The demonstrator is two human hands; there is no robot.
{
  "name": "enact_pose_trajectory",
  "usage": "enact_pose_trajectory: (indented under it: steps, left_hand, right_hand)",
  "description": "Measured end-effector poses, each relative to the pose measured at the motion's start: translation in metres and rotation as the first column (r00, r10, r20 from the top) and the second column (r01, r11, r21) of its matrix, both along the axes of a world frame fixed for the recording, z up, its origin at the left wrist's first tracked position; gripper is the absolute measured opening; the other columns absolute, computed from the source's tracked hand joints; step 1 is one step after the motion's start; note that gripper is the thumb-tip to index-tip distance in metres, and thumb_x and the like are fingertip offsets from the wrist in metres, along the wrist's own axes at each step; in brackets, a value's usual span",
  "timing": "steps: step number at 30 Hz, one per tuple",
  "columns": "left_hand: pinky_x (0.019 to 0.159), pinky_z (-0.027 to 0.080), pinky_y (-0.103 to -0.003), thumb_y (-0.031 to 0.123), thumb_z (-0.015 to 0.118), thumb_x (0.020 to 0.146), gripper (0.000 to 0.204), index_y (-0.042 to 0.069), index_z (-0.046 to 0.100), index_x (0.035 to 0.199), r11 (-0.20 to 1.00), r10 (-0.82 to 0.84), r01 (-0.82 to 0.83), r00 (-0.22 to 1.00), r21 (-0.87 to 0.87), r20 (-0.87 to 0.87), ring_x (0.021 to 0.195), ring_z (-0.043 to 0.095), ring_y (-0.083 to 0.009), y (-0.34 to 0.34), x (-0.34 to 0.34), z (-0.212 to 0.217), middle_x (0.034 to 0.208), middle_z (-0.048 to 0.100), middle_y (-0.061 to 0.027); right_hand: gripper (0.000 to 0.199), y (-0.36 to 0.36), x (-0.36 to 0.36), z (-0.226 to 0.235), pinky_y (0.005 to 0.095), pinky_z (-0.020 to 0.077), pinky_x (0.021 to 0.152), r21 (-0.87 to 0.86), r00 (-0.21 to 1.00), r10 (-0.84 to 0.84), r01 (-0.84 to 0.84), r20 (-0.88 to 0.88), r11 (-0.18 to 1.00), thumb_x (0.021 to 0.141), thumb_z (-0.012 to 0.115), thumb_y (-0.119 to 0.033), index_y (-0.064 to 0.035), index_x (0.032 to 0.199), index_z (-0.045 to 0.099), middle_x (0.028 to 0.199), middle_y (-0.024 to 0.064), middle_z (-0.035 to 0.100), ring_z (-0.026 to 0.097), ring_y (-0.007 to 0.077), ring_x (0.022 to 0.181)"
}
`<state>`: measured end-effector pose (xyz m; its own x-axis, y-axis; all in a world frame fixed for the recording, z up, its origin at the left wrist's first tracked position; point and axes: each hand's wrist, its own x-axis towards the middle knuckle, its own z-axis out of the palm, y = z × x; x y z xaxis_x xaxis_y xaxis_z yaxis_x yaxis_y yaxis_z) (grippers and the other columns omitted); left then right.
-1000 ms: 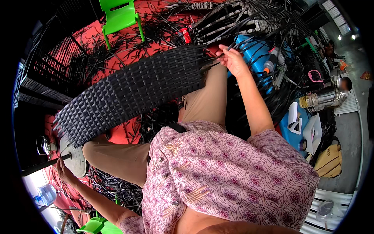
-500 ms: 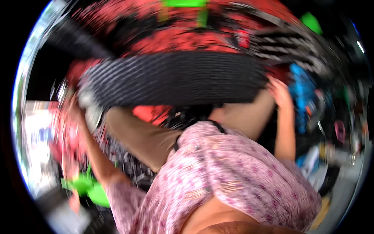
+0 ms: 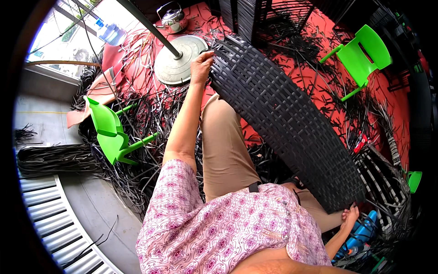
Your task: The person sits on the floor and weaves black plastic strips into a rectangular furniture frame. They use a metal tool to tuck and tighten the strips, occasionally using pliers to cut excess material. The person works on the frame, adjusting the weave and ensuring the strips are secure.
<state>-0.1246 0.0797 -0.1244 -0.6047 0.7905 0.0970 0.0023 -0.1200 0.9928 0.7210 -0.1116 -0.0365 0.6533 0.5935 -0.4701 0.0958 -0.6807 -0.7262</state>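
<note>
A long curved black woven wicker panel (image 3: 287, 118) lies across my lap, running from upper left to lower right. My left hand (image 3: 201, 67) grips its far upper end, arm stretched out. My right hand (image 3: 350, 214) holds the lower right end, near the panel's corner, fingers curled on the edge. I wear a pink patterned shirt and tan trousers.
A round metal stand base (image 3: 180, 66) with a pole sits by my left hand. Loose black wicker strips (image 3: 146, 118) cover the red floor. A tipped green plastic chair (image 3: 112, 134) lies left, another green chair (image 3: 362, 55) stands upper right. A kettle (image 3: 172, 19) is at top.
My view has swung round sharply with blur between. The panel now runs diagonally down to the right, and both hands have stayed on its ends.
</note>
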Motion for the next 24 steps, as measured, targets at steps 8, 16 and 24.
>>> enact_pose_trajectory:
  steps: [8, 16, 24]
  left_hand:
    - [0.071, 0.046, -0.024, 0.009, 0.065, 0.087, 0.024, 0.007, 0.073, 0.110, 0.888, -0.446, 0.449, 0.893, -0.101, 0.059, 0.080, 0.058, -0.0080, 0.018, -0.045, -0.008, 0.097, 0.070, 0.0022]
    - [0.088, 0.053, -0.033, 0.021, 0.065, 0.085, 0.034, 0.010, 0.075, 0.115, 0.753, -0.658, 0.594, 0.686, -0.283, -0.310, 0.098, 0.066, -0.0201, 0.083, -0.054, -0.080, 0.106, 0.073, -0.0065]
    - [0.096, 0.044, -0.036, 0.021, 0.077, 0.068, 0.049, 0.014, 0.073, 0.117, 0.655, -0.750, 0.702, 0.556, -0.279, -0.359, 0.103, 0.062, -0.0206, 0.116, -0.054, -0.085, 0.116, 0.071, -0.0058]
  right_hand:
    - [0.032, 0.013, 0.018, -0.003, 0.0246, 0.0367, 0.035, -0.098, 0.996, 0.084, -0.080, 0.033, 0.992, 0.096, 0.053, -0.019, -0.0057, 0.125, 0.056, 0.064, 0.0072, 0.058, 0.051, 0.0125, 0.043]
    - [0.027, 0.014, -0.003, 0.011, 0.0268, 0.0389, 0.036, -0.162, 0.972, 0.173, -0.147, 0.156, 0.976, 0.094, 0.047, -0.016, -0.0047, 0.114, 0.060, 0.066, 0.0080, 0.058, 0.051, 0.0151, 0.042]
    - [0.025, 0.026, -0.035, 0.015, 0.0273, 0.0388, 0.036, -0.195, 0.966, 0.160, -0.120, 0.201, 0.973, 0.094, 0.047, -0.017, -0.0053, 0.111, 0.061, 0.066, 0.0078, 0.058, 0.051, 0.0154, 0.042]
